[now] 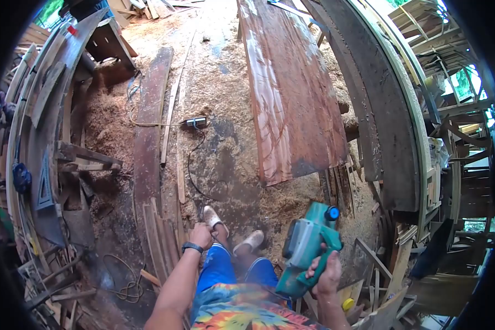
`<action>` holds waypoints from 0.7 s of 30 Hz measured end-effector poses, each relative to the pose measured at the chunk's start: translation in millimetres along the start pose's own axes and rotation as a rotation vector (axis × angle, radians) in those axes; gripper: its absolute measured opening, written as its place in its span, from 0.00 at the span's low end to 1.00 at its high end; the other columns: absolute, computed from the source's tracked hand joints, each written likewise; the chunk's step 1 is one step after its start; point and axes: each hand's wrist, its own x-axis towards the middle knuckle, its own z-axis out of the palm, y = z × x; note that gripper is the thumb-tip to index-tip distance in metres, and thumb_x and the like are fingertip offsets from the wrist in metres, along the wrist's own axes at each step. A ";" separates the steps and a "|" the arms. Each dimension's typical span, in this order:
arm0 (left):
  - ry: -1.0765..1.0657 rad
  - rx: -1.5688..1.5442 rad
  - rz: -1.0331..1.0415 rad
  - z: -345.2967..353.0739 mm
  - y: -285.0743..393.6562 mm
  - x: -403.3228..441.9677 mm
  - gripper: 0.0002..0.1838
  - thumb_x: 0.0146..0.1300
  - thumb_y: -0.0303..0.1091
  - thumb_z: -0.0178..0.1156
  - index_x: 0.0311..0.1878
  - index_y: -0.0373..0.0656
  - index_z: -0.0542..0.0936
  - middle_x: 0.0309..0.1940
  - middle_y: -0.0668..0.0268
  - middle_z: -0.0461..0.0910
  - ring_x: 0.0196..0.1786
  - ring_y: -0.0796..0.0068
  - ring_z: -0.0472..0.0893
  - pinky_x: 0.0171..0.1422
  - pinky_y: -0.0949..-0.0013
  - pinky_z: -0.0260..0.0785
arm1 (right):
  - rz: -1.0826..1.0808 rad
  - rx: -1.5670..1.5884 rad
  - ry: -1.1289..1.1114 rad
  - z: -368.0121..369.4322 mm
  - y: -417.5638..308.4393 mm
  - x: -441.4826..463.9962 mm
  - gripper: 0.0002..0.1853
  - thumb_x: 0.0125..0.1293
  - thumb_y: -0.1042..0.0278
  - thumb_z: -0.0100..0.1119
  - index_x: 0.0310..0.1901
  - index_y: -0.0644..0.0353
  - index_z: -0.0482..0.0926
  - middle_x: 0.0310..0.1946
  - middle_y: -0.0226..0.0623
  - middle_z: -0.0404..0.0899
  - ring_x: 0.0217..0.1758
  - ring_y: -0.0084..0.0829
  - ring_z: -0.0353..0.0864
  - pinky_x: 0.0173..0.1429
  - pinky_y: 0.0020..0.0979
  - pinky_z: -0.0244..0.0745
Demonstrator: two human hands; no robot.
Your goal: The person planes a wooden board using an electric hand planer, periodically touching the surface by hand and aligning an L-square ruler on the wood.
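Observation:
My right hand (328, 270) is wrapped round the rear handle of a green electric planer (308, 250), which has a blue knob at its front. The planer is held off the floor to the right of my legs, its side turned up towards me. My left hand (200, 235), below a dark wristband, is closed in front of my left knee; whatever may be in it is hidden. Ahead of the planer lies a wide reddish-brown plank (294, 93), with paler streaks along its left side. Its near end is in front of me, apart from both hands.
A power socket box (194, 122) with cords lies on the shaving-covered floor. A long board (151, 115) and thin strips lie left of it. On the left bench are a blue triangular square (45, 184) and a dark blue tool (22, 177). Long dark planks (393, 126) stand right.

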 end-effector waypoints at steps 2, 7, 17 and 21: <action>0.101 -0.007 0.011 -8.0 3.7 -18.6 0.15 0.57 0.45 0.71 0.31 0.40 0.87 0.41 0.51 0.86 0.51 0.46 0.82 0.55 0.50 0.74 | -0.073 -0.077 -0.070 8.7 -28.1 -25.2 0.38 0.74 0.32 0.51 0.66 0.62 0.66 0.24 0.33 0.71 0.20 0.26 0.72 0.25 0.31 0.73; -0.288 0.067 -0.253 -18.9 -2.5 -32.7 0.23 0.58 0.49 0.71 0.48 0.39 0.86 0.47 0.47 0.86 0.55 0.47 0.83 0.64 0.51 0.74 | -0.173 -0.321 -0.196 44.3 -60.1 -16.9 0.38 0.71 0.29 0.52 0.57 0.65 0.69 0.24 0.32 0.71 0.21 0.23 0.72 0.27 0.26 0.70; -0.264 -0.160 -0.497 -79.0 -46.7 -34.3 0.20 0.67 0.50 0.64 0.51 0.44 0.87 0.48 0.45 0.85 0.56 0.45 0.83 0.61 0.51 0.75 | -0.144 -0.384 -0.331 130.8 -58.3 45.5 0.36 0.72 0.29 0.50 0.50 0.65 0.74 0.21 0.32 0.73 0.19 0.22 0.71 0.25 0.24 0.67; -0.233 -0.136 -0.506 -98.1 -46.3 -24.5 0.20 0.69 0.50 0.61 0.51 0.45 0.87 0.49 0.44 0.85 0.56 0.43 0.82 0.62 0.50 0.74 | -0.159 -0.389 -0.356 156.9 -65.4 69.4 0.36 0.72 0.29 0.49 0.49 0.65 0.74 0.20 0.31 0.73 0.19 0.22 0.72 0.25 0.25 0.67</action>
